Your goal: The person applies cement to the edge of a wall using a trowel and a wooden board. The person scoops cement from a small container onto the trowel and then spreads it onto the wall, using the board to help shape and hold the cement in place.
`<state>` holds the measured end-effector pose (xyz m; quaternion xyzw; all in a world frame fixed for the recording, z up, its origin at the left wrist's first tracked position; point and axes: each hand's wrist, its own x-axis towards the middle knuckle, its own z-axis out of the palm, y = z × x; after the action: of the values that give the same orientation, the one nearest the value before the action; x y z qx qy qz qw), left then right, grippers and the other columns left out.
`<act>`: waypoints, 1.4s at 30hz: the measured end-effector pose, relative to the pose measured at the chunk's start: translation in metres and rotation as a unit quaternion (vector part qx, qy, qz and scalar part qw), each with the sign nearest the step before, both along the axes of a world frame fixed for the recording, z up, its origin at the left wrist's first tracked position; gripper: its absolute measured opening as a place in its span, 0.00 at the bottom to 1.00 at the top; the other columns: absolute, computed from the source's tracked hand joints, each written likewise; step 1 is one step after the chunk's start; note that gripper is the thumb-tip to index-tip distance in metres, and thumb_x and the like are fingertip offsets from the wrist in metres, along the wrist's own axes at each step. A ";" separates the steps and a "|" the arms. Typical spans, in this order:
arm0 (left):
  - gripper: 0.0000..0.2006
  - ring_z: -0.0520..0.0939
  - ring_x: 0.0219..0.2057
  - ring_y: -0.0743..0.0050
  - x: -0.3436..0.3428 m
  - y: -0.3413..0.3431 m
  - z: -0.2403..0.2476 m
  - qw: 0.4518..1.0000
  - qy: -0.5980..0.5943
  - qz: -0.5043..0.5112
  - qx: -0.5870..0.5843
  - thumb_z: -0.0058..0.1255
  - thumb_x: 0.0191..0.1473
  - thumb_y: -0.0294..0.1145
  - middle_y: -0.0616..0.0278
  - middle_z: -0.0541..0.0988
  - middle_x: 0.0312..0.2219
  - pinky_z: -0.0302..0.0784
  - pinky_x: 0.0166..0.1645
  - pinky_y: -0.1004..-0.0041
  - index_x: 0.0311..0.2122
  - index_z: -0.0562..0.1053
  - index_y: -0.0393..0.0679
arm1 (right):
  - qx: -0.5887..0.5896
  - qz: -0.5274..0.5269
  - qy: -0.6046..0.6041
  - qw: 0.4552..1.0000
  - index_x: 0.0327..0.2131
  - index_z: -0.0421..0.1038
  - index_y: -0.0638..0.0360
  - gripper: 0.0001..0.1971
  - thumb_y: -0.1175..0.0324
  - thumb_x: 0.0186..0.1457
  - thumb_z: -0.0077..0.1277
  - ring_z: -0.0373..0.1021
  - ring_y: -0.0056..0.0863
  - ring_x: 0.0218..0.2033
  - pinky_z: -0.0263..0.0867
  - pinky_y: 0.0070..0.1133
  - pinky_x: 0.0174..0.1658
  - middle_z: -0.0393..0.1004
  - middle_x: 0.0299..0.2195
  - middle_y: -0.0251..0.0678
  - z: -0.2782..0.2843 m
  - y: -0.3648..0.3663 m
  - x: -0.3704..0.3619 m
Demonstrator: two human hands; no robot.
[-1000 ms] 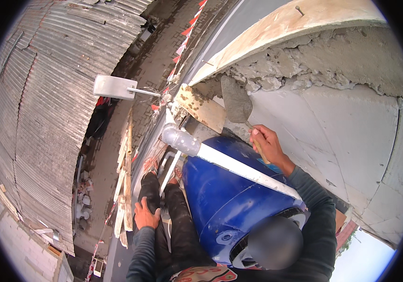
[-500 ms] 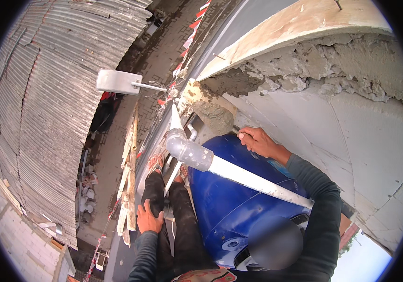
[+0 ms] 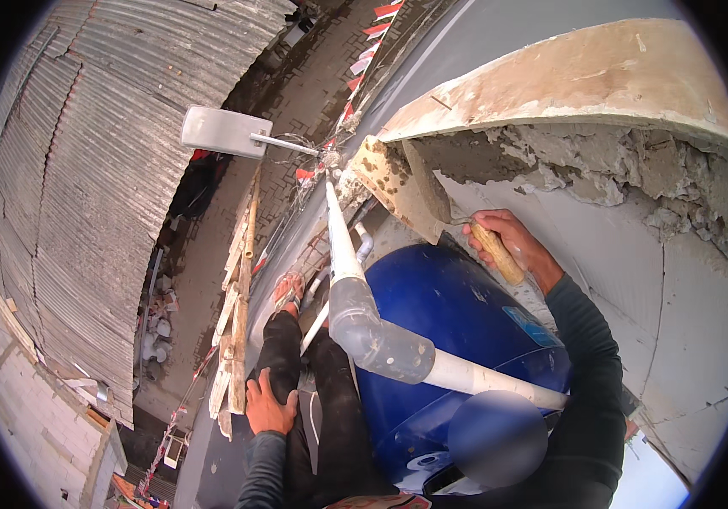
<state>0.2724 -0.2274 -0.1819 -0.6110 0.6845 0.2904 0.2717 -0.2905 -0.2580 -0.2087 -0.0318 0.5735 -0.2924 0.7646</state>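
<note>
My right hand (image 3: 512, 243) is closed around the wooden handle of a trowel (image 3: 498, 254). The trowel's blade stands tilted at the left end of a band of wet grey mortar (image 3: 568, 161), against a light, mortar-spotted board (image 3: 383, 174). That mortar lies between a curved wooden board (image 3: 568, 81) and a pale grey wall panel (image 3: 568, 233). Lower left, my left hand (image 3: 271, 405) lies on my dark-trousered knee, fingers spread and holding nothing.
A blue tank (image 3: 432, 305) sits below my right arm, with a white pipe and grey elbow (image 3: 355, 322) crossing it. A lamp (image 3: 226, 131) juts out on the left above bamboo and timber strips (image 3: 237, 339). A corrugated roof (image 3: 109, 170) and paved street lie beyond.
The trowel blade has turned from showing a mortar-covered face to standing tilted against the spotted board. My right hand has moved slightly right, its wooden handle now visible. My left hand stays on my knee.
</note>
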 end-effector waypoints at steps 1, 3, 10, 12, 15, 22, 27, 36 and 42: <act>0.41 0.74 0.49 0.42 -0.001 -0.001 -0.002 1.000 -0.001 0.004 0.003 0.67 0.44 0.46 0.49 0.68 0.46 0.74 0.51 0.54 0.62 0.62 0.50 | -0.005 0.030 0.059 0.998 0.43 0.69 0.63 0.13 0.61 0.67 0.45 0.70 0.20 0.24 0.67 0.19 0.23 0.71 0.28 0.34 0.010 0.012 0.008; 0.41 0.74 0.49 0.42 -0.005 -0.005 -0.003 1.000 0.001 0.006 0.008 0.67 0.44 0.46 0.49 0.68 0.46 0.74 0.51 0.54 0.62 0.62 0.50 | -0.021 0.090 0.181 0.979 0.45 0.67 0.65 0.14 0.63 0.65 0.49 0.71 0.21 0.24 0.69 0.21 0.24 0.72 0.27 0.36 0.021 0.024 0.015; 0.40 0.74 0.49 0.42 -0.009 -0.007 -0.005 1.000 0.005 -0.018 0.008 0.67 0.44 0.46 0.49 0.68 0.46 0.75 0.51 0.54 0.62 0.63 0.49 | -0.028 0.433 0.501 0.749 0.54 0.55 0.79 0.27 0.72 0.56 0.50 0.77 0.55 0.36 0.74 0.41 0.37 0.75 0.37 0.62 -0.116 0.025 0.044; 0.40 0.74 0.49 0.43 -0.006 -0.002 -0.008 1.000 0.002 -0.029 0.000 0.67 0.44 0.46 0.49 0.68 0.46 0.75 0.51 0.54 0.62 0.63 0.49 | -0.015 0.407 0.524 0.748 0.55 0.53 0.82 0.29 0.75 0.53 0.49 0.75 0.63 0.39 0.72 0.45 0.42 0.73 0.41 0.68 -0.145 0.027 0.046; 0.40 0.74 0.49 0.43 0.001 0.009 -0.013 0.997 -0.001 -0.068 -0.029 0.67 0.44 0.45 0.49 0.68 0.46 0.74 0.52 0.54 0.62 0.63 0.49 | -0.047 0.384 0.537 0.749 0.57 0.50 0.83 0.32 0.75 0.52 0.50 0.75 0.63 0.41 0.72 0.44 0.44 0.73 0.42 0.70 -0.166 0.010 0.043; 0.40 0.74 0.51 0.41 0.037 0.027 -0.039 0.995 0.023 -0.093 -0.014 0.67 0.43 0.44 0.48 0.68 0.47 0.74 0.53 0.53 0.62 0.63 0.48 | -0.026 0.214 0.552 0.805 0.47 0.57 0.76 0.22 0.73 0.51 0.50 0.74 0.65 0.39 0.70 0.48 0.45 0.74 0.37 0.71 -0.171 -0.017 0.077; 0.41 0.74 0.51 0.41 0.015 0.013 -0.025 0.997 0.014 -0.071 0.002 0.67 0.44 0.44 0.47 0.68 0.48 0.73 0.53 0.53 0.63 0.62 0.48 | -0.056 0.211 0.535 0.816 0.49 0.58 0.78 0.24 0.71 0.52 0.51 0.74 0.63 0.45 0.70 0.45 0.47 0.73 0.42 0.72 -0.145 -0.022 0.064; 0.39 0.74 0.51 0.42 -0.011 -0.002 -0.006 1.000 0.001 -0.023 0.006 0.66 0.45 0.45 0.48 0.68 0.47 0.74 0.52 0.52 0.62 0.62 0.50 | -0.029 0.121 0.476 0.870 0.46 0.63 0.70 0.21 0.66 0.54 0.56 0.75 0.54 0.43 0.69 0.39 0.47 0.75 0.40 0.60 -0.081 -0.002 0.049; 0.39 0.72 0.52 0.38 -0.015 -0.006 -0.001 0.999 -0.004 0.008 0.032 0.67 0.46 0.43 0.46 0.69 0.48 0.72 0.56 0.50 0.62 0.63 0.50 | -0.091 0.092 0.469 0.874 0.45 0.63 0.65 0.17 0.67 0.58 0.56 0.76 0.41 0.39 0.70 0.35 0.38 0.76 0.38 0.51 -0.031 0.041 0.059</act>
<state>0.2576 -0.2332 -0.1831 -0.6083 0.6691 0.3118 0.2917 -0.2314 -0.2170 -0.2393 -0.2870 0.8302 -0.2227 0.4229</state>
